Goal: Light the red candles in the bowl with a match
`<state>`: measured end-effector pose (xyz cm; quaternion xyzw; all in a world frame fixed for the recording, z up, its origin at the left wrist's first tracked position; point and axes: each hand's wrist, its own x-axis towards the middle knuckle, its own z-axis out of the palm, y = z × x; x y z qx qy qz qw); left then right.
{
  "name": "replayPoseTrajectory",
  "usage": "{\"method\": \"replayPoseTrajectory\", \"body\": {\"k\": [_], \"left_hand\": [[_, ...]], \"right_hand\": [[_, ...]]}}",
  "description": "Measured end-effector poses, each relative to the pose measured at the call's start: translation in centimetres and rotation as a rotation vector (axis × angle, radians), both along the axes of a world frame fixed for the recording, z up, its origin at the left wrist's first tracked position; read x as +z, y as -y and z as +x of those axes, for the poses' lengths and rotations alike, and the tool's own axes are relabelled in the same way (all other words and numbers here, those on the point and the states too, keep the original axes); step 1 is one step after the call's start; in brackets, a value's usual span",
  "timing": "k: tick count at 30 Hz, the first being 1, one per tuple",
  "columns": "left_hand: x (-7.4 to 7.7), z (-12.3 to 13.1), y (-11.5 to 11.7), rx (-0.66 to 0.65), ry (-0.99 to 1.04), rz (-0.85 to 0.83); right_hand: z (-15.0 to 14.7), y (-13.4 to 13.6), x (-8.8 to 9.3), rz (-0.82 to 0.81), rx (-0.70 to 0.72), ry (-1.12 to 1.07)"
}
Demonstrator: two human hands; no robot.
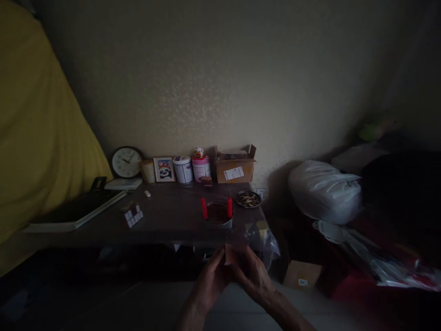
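Observation:
In front of the table edge, my left hand (211, 281) and my right hand (255, 278) are close together, fingers curled in. Between them is a small brown box (228, 255) that looks like a matchbox; my fingers and the dim light hide most of it. Just beyond my hands, a dish (221, 225) with dark filling stands on the table, with a red candle (204, 208) upright at its left and another red candle (229, 208) at its right. To the right of it, a round dish (237, 202) carries several loose matchsticks (248, 199).
Along the wall stand a clock (127, 162), a panda picture (164, 169), two canisters and an open carton (234, 173). A patterned cube-like box (133, 215) lies on the table's left. Clear plastic (267, 241) hangs over its right corner; a white bag (324, 191) sits beyond.

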<state>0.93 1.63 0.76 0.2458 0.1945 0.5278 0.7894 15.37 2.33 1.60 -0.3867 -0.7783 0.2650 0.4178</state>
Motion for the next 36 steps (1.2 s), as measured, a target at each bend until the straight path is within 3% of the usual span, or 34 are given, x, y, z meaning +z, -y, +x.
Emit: {"method": "replayPoseTrajectory", "body": {"k": [9,22,36], "left_hand": [[-0.47,0.02,-0.29,-0.065,0.113,-0.041],[-0.80,0.22,-0.40,-0.023,0.081,0.016],[-0.57,0.28,-0.10,0.046,0.071,-0.025]], "right_hand": [[-0.05,-0.32,-0.25,0.045,0.013,0.027],[0.19,-0.67,-0.16,0.090,0.051,0.112],[0.33,-0.45,-0.42,0.221,-0.028,0.253]]}}
